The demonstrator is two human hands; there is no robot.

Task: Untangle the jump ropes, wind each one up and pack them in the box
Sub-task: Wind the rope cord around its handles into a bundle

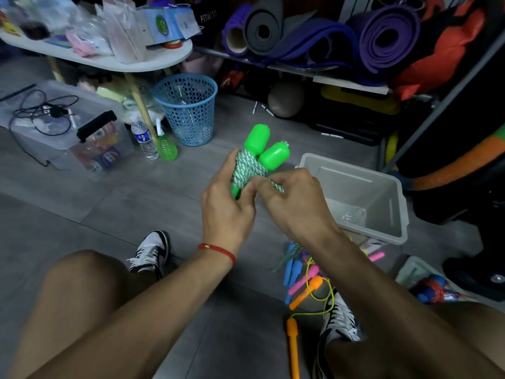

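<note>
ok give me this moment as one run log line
step: winding green jump rope | left hand: grips bundle | right hand: pinches rope end | box: open, no rope inside | other ropes: on floor

arms: bare, no sleeves | left wrist: red string bracelet (pixel 218 250) | feet: black-and-white laced sneakers (pixel 149 253)

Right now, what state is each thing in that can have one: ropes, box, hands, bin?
green jump rope: cord wound round its two handles, held off the floor.
left hand: grips the wound bundle.
right hand: pinches the cord's loose end.
grey box: open, no rope in it that I can see.
other jump ropes: loose and tangled on the floor.
blue basket: upright, a clear bottle inside.
</note>
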